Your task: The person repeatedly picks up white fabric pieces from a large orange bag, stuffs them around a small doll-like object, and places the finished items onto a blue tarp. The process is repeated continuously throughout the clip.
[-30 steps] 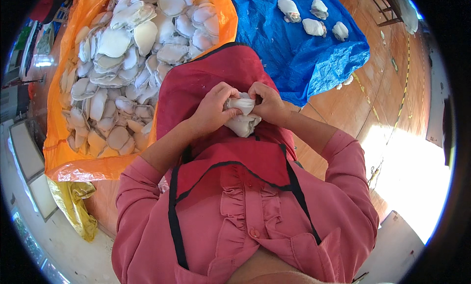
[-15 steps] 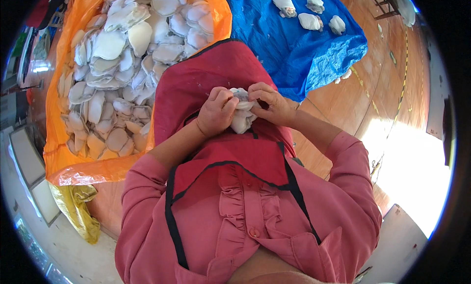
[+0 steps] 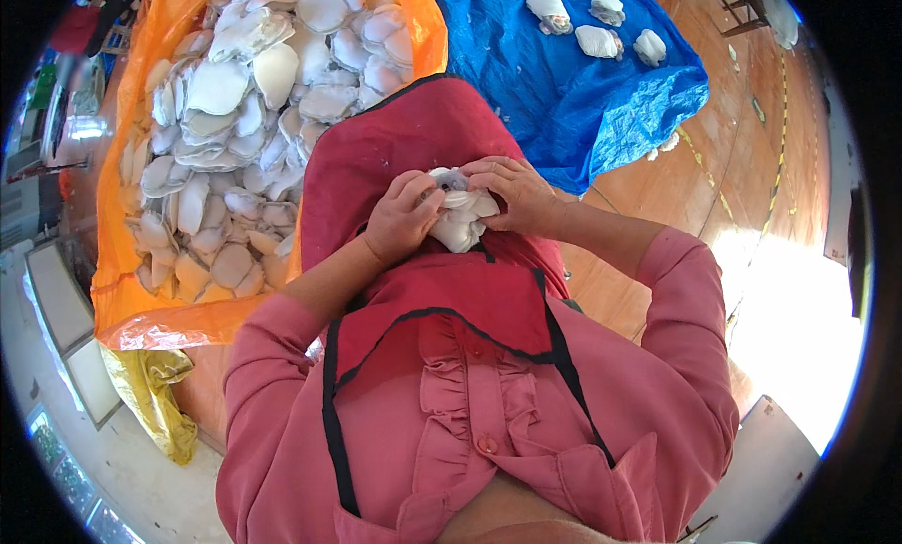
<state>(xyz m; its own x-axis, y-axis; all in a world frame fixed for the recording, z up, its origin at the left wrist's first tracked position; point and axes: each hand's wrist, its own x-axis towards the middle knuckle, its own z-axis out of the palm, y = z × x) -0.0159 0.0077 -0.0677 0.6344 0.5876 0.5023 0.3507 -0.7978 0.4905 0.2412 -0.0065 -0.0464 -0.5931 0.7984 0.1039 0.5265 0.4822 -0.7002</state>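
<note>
White folded bundle held over the lap, about on the body's midline; greyish stuff shows at its far end. Cannot tell from here whether its underside touches the cloth. Left hand grasps its left flank, fingers curled; right hand grips the other flank, fingers bent over the far end. Hands close together, bundle between them

Edges: red apron spreads under both hands, a broad stretch of it running beyond the knuckles to a dark-trimmed far edge. On the left it meets the orange sheet, whose near edge lies just beside the left forearm, so that side is tight. On the right a narrow strip of apron, then brown floor alongside the forearm: the roomier side. Near corner of the blue sheet sits close beyond the right hand

Surface: orange sheet heaped with flat, rounded white pads, overlapping, many on edge. On the blue sheet, wrinkled, four small white bundles, near one another but apart, well beyond the hands

Room: yellow-and-black line along the floor at right, strong sunlight across its nearer part. Dark wooden frame at far right; crumpled yellow sack at near left, by the orange sheet's lower edge
</note>
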